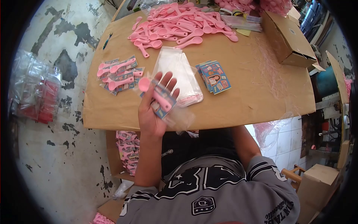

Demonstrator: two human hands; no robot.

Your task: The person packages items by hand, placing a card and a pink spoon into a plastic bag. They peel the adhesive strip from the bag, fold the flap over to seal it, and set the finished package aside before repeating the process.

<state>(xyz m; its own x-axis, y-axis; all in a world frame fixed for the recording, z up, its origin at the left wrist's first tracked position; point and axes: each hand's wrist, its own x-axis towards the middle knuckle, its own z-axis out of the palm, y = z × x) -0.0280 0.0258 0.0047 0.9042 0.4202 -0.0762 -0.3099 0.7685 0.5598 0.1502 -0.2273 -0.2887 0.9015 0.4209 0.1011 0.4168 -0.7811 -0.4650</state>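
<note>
My left hand (152, 118), palm up above the table's near edge, grips a bagged pink spoon (162, 101). A blue printed card lies with the spoon inside the clear bag, whose loose end hangs to the right. My thumb presses on the packet, with the fingers behind it. Just beyond the hand is a stack of clear plastic bags (173, 67). To its right sits a pile of blue printed cards (215, 77). Several packed spoons (118, 74) lie together on the left. My right forearm (246, 141) goes down below the table edge, which hides the right hand.
Loose pink spoons (179, 24) are heaped at the back of the brown-covered table (250, 100). A cardboard box (289, 39) stands at the back right, near pink strands. A pen (107, 41) lies far left. Under the table, a carton holds packed spoons (128, 151).
</note>
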